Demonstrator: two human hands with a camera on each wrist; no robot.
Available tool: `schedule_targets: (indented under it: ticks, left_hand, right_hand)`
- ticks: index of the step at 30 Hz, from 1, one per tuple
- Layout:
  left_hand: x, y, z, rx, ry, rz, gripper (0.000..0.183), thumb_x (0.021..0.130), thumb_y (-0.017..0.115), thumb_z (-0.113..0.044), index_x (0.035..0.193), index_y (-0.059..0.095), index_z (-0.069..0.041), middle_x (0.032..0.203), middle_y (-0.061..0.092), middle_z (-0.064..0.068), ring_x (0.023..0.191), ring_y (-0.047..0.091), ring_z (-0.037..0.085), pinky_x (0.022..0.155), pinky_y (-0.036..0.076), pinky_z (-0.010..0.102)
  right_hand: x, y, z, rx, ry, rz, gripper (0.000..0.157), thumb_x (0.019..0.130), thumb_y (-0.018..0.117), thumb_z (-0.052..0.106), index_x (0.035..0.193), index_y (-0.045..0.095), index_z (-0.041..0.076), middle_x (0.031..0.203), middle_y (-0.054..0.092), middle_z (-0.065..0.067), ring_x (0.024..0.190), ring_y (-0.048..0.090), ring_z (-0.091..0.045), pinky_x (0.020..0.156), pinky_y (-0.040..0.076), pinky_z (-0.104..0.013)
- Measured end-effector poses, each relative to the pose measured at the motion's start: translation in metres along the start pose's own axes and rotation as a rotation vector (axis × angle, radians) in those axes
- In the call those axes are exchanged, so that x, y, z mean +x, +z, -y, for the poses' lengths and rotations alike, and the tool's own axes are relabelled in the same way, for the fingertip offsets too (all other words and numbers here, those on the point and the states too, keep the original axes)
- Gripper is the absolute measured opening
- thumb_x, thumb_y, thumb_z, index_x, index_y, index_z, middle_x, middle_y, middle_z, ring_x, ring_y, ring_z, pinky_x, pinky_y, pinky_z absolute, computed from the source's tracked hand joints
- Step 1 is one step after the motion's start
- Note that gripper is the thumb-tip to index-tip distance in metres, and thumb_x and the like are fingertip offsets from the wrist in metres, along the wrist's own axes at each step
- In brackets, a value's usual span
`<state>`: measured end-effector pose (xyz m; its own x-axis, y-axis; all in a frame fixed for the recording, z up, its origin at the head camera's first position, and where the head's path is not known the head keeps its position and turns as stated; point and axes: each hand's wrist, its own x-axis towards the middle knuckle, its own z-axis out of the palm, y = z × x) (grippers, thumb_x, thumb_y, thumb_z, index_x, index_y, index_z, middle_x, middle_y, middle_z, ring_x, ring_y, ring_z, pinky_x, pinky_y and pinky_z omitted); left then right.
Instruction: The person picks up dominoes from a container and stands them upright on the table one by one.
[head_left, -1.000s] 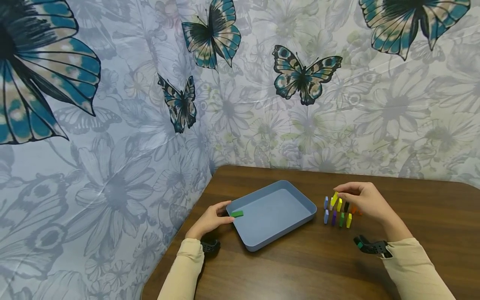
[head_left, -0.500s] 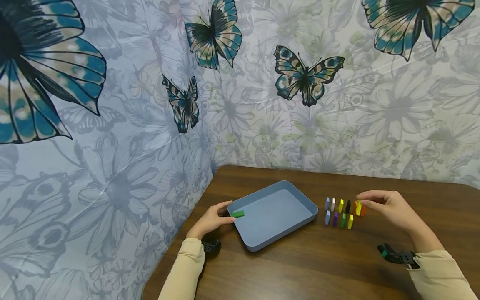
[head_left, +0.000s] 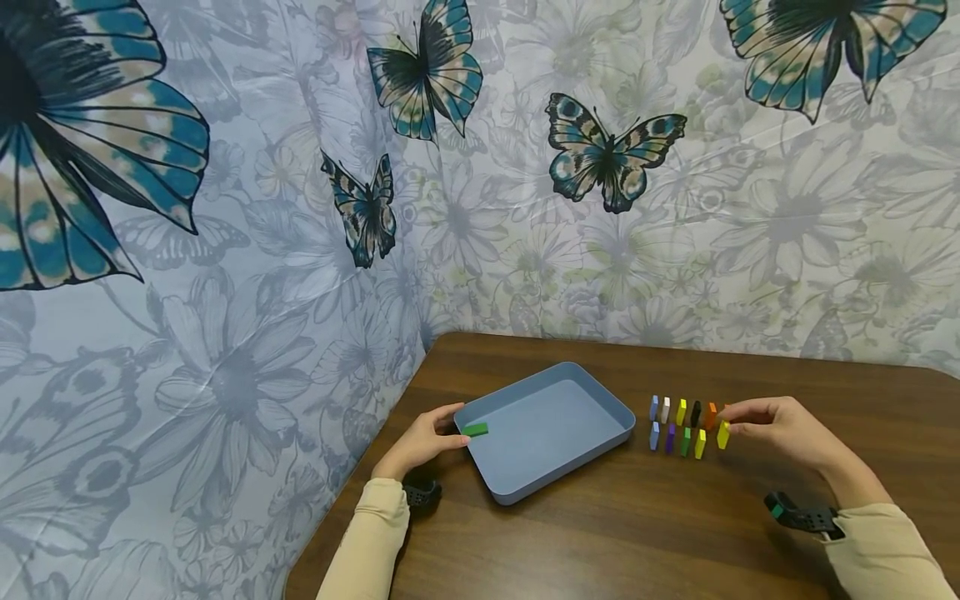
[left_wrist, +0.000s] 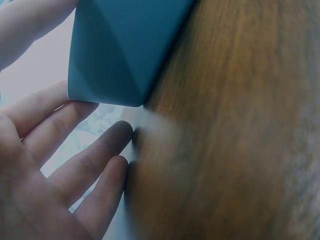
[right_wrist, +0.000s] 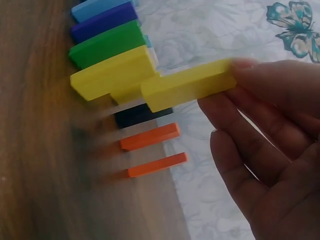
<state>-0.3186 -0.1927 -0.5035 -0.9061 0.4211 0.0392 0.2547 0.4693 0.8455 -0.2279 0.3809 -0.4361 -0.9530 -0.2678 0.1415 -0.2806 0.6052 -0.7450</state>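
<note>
My right hand [head_left: 783, 427] pinches a yellow block [head_left: 723, 435] between thumb and fingertips, at the right end of the front row of small upright blocks. That row holds a light blue, a purple, a green [right_wrist: 107, 44] and another yellow block [head_left: 701, 444]. The back row has light blue, white, yellow, black [head_left: 695, 413] and two orange blocks [right_wrist: 150, 137]; the held block overlaps part of them in the right wrist view. My left hand [head_left: 422, 437] grips the near-left corner of the blue-grey tray [left_wrist: 110, 55], thumb over the rim. Beside that thumb, a green block [head_left: 475, 429] lies in the tray.
The brown wooden table [head_left: 592, 533] runs back to a papered wall [head_left: 487, 275] with butterflies. Between the tray and the block rows is a narrow gap of table. A dark strap [head_left: 802, 515] sits on each wrist.
The yellow block in my right hand has moved right, past the back row, then nearer to me, to the front row's right end. My left hand and the tray stay put.
</note>
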Motion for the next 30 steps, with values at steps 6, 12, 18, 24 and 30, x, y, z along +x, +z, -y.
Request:
schedule_targets:
  ticks: [6, 12, 18, 24, 30]
  left_hand:
    - [0.000, 0.001, 0.001, -0.008, -0.007, -0.001, 0.073, 0.089, 0.077, -0.034, 0.152, 0.045, -0.015, 0.156, 0.043, 0.015, 0.139, 0.045, 0.044, 0.107, 0.044, 0.058]
    - [0.002, 0.001, 0.002, 0.010, 0.009, 0.002, 0.073, 0.090, 0.076, -0.034, 0.152, 0.044, -0.013, 0.156, 0.042, 0.016, 0.138, 0.045, 0.046, 0.107, 0.044, 0.058]
    - [0.004, 0.001, 0.002, 0.020, 0.014, -0.001, 0.072, 0.090, 0.076, -0.032, 0.152, 0.045, -0.013, 0.156, 0.043, 0.016, 0.138, 0.046, 0.045, 0.107, 0.045, 0.057]
    - [0.005, 0.001, 0.002, 0.016, 0.019, 0.000, 0.071, 0.090, 0.076, -0.028, 0.152, 0.045, -0.011, 0.155, 0.044, 0.019, 0.137, 0.046, 0.047, 0.106, 0.045, 0.058]
    - [0.004, 0.001, 0.000, 0.014, 0.013, 0.003, 0.073, 0.090, 0.076, -0.032, 0.152, 0.044, -0.011, 0.156, 0.042, 0.017, 0.138, 0.045, 0.047, 0.107, 0.044, 0.058]
  right_hand:
    - [0.001, 0.005, -0.006, 0.014, 0.031, 0.032, 0.031, 0.095, 0.067, 0.011, 0.118, 0.066, -0.010, 0.108, 0.072, 0.010, 0.090, 0.065, 0.007, 0.074, 0.055, -0.019]
    - [0.002, 0.007, -0.011, 0.001, 0.024, 0.059, 0.031, 0.095, 0.068, 0.012, 0.118, 0.066, -0.010, 0.106, 0.074, 0.004, 0.089, 0.066, 0.005, 0.074, 0.055, -0.019]
    - [0.004, 0.008, -0.019, 0.010, 0.011, 0.077, 0.030, 0.096, 0.067, 0.009, 0.117, 0.065, -0.012, 0.103, 0.073, 0.009, 0.087, 0.066, 0.004, 0.073, 0.056, -0.020]
    - [0.005, 0.012, -0.024, -0.004, 0.011, 0.079, 0.028, 0.095, 0.067, 0.010, 0.115, 0.066, -0.010, 0.103, 0.073, 0.003, 0.087, 0.064, 0.006, 0.073, 0.056, -0.020]
    - [0.005, 0.014, -0.025, 0.015, 0.007, 0.093, 0.028, 0.095, 0.067, 0.008, 0.115, 0.065, -0.012, 0.103, 0.073, 0.002, 0.086, 0.065, 0.005, 0.072, 0.057, -0.021]
